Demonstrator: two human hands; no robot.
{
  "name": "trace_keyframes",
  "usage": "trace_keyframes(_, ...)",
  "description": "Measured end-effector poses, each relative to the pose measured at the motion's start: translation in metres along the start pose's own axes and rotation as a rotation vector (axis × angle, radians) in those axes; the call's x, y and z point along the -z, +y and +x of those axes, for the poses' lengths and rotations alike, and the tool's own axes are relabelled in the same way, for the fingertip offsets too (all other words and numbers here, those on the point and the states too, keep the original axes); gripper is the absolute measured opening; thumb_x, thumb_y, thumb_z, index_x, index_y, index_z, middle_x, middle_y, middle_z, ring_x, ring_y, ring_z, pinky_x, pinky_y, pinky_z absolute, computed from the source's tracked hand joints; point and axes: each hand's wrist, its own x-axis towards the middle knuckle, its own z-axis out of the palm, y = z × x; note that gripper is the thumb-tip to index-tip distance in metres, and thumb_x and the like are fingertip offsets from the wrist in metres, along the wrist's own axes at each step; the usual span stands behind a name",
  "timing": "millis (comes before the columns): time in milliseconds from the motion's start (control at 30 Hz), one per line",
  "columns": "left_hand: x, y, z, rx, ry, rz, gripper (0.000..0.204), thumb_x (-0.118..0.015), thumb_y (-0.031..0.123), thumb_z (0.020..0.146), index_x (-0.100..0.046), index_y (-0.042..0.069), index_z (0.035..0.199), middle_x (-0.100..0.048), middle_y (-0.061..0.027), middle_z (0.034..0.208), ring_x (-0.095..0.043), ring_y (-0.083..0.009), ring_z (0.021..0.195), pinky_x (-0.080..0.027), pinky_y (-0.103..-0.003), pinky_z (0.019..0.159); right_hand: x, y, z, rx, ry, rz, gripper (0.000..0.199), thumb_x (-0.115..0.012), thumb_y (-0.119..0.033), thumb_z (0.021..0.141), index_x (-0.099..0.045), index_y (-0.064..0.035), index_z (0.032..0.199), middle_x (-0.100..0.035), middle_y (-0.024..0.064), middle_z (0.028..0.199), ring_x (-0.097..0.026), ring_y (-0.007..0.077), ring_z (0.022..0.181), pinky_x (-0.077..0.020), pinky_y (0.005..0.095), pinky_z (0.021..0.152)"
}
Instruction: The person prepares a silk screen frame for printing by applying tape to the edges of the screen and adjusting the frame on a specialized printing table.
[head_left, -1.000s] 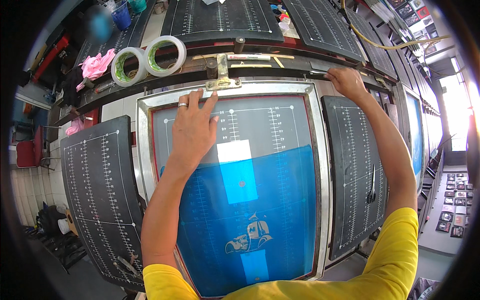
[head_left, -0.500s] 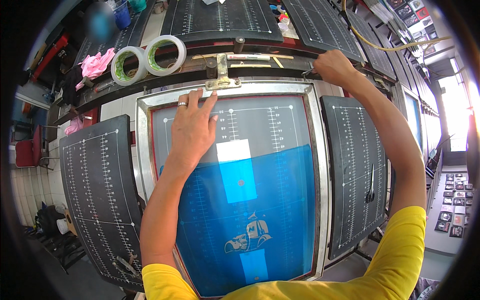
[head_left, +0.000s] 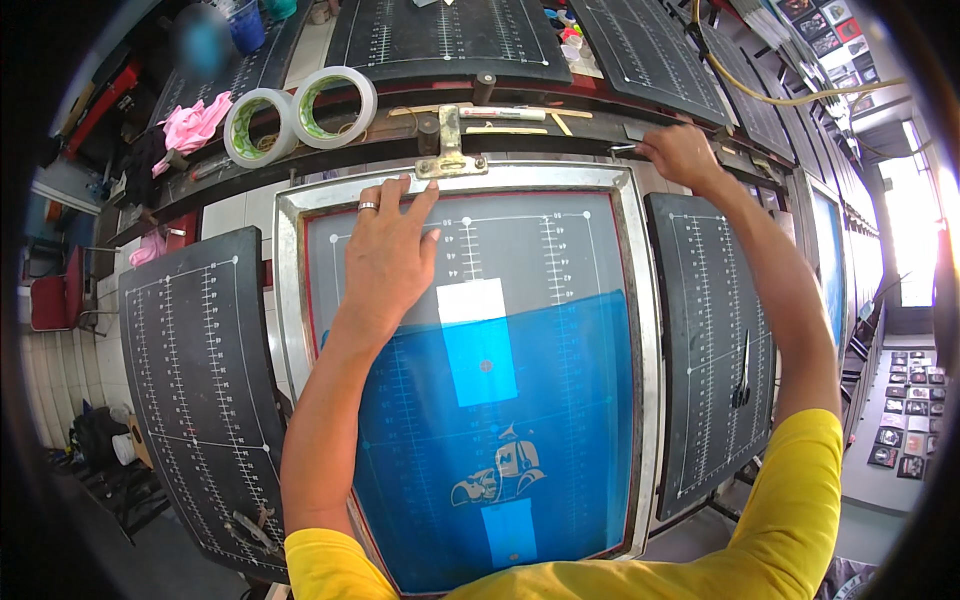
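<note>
Resting flat on the far left part of the screen (head_left: 470, 370), the left hand (head_left: 385, 260) has its fingers spread, tips touching the far frame edge. Further right, the right hand (head_left: 685, 155) pinches a thin tool (head_left: 622, 148) that points left, just beyond the frame's far right corner.

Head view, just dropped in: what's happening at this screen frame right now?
A person in yellow sleeves leans over a metal-framed printing screen with blue mesh. The left hand lies flat on the screen's upper part, fingertips at the top rail near the brass-coloured clamp. The right hand pinches a small dark object at the frame's upper right corner.
</note>
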Motion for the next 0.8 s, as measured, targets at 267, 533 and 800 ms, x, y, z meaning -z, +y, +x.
trace_keyframes(267, -0.003, 0.001, 0.0, -0.02, 0.006, 0.011, 0.049, -0.069, 0.017, 0.084, -0.058, 0.016, 0.132, -0.05, -0.0109, 0.134, -0.046, -0.0326, 0.125, -0.055, -0.043, 0.094, -0.049, 0.006, -0.035, -0.169, 0.203, 0.324, 0.026, -0.06, -0.034, 0.094, -0.069, -0.0098, 0.092, -0.067, 0.0186, 0.08, -0.065, 0.0396, 0.078, -0.0492, 0.051, 0.068)
trace_keyframes(533, -0.001, 0.006, 0.001, -0.02, 0.01, 0.031, 0.049, -0.069, 0.017, 0.085, -0.058, 0.016, 0.133, -0.051, -0.0124, 0.133, -0.046, -0.0329, 0.125, -0.056, -0.043, 0.093, 0.016, 0.013, -0.019, 0.055, 0.017, -0.08, 0.028, -0.06, -0.03, 0.094, -0.07, -0.0076, 0.079, -0.07, 0.0143, 0.077, -0.068, 0.0357, 0.075, -0.0519, 0.0478, 0.067)
trace_keyframes(800, -0.001, 0.004, 0.001, -0.015, 0.002, 0.047, 0.049, -0.069, 0.018, 0.085, -0.059, 0.016, 0.133, -0.051, -0.0117, 0.134, -0.046, -0.0325, 0.125, -0.055, -0.042, 0.095, 0.037, -0.012, 0.011, 0.153, -0.127, -0.264, 0.026, -0.066, -0.029, 0.088, -0.073, -0.0072, 0.075, -0.07, 0.0147, 0.074, -0.07, 0.0337, 0.074, -0.0534, 0.0448, 0.064)
